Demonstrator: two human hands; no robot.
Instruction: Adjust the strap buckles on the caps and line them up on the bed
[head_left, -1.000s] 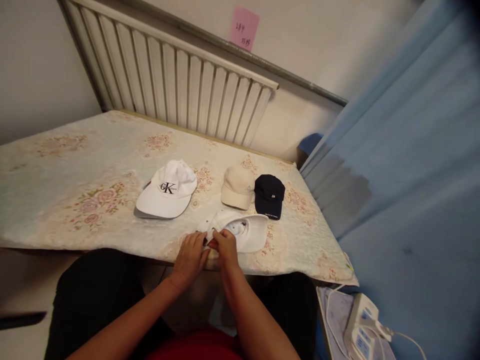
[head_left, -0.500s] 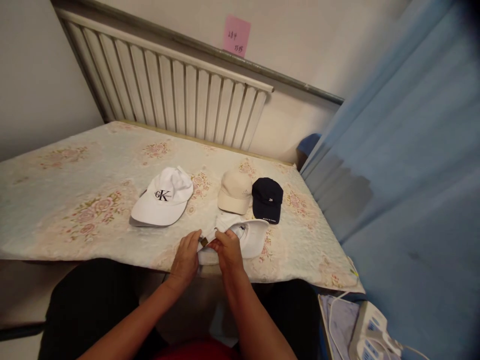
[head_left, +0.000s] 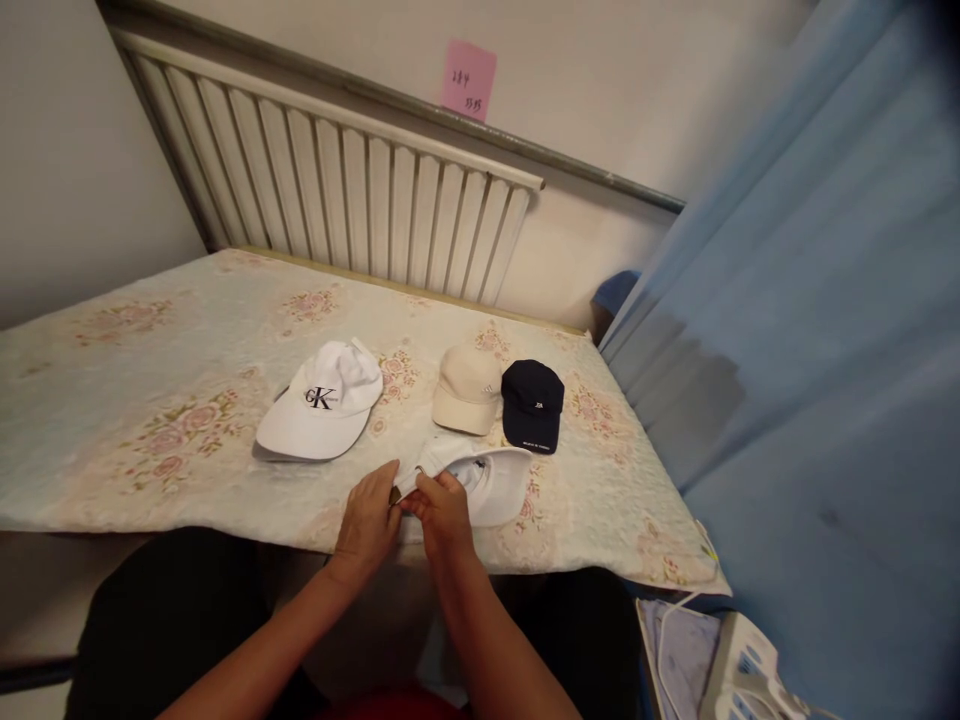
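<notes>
At the far left of the frame a bare grey wall meets a white ribbed radiator (head_left: 360,205) that runs across the upper middle, with a pink sticky note (head_left: 469,80) on the wall above its right end. Below them a table under a floral cloth (head_left: 135,400) fills the left and centre. On the cloth, left of centre, a white cap with black letters (head_left: 321,400) lies with its brim toward the viewer. Near the lower centre, at the table's near edge, the left hand (head_left: 369,518) and the right hand (head_left: 442,512) meet, fingertips pressed together in a pinch on the back strap of an upturned white cap (head_left: 491,478); a small dark buckle shows between them. That cap lies inside-up just beyond the hands, close to the table edge. Behind it sit a beige cap (head_left: 466,388) and, touching its right side, a navy cap (head_left: 532,403). A blue curtain (head_left: 810,350) takes up the right of the frame, and a white power strip (head_left: 750,672) shows at the lower right.
</notes>
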